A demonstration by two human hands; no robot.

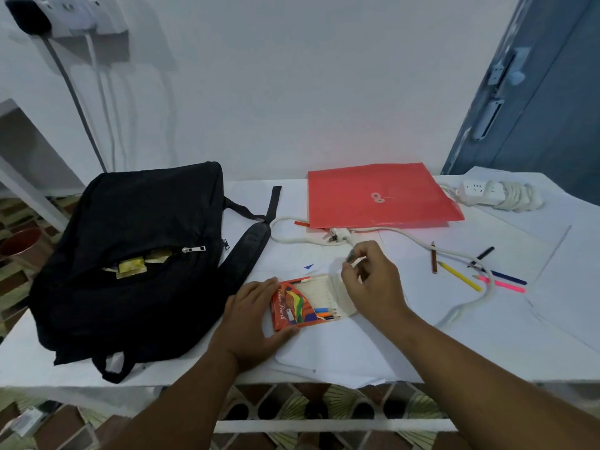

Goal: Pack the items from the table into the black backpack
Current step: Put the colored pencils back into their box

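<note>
The black backpack [130,254] lies flat on the left of the table, its front pocket unzipped with yellow packets showing. An orange colour-pencil box [293,306] lies in front of me, its white tray [328,295] slid partly out with a few pencils inside. My left hand [250,323] holds the box at its left end, thumb under the near edge. My right hand [370,280] hovers over the tray's right end, fingers curled and pinching a small dark item I cannot identify. Several loose pencils [461,276] lie to the right. A red envelope folder [380,196] rests at the back.
A white power strip [487,191] sits at the back right; its thick cable [418,238] snakes across the table past the pencils, plug near the folder. White paper sheets [341,355] cover the table [552,352]. A blue door stands at the right.
</note>
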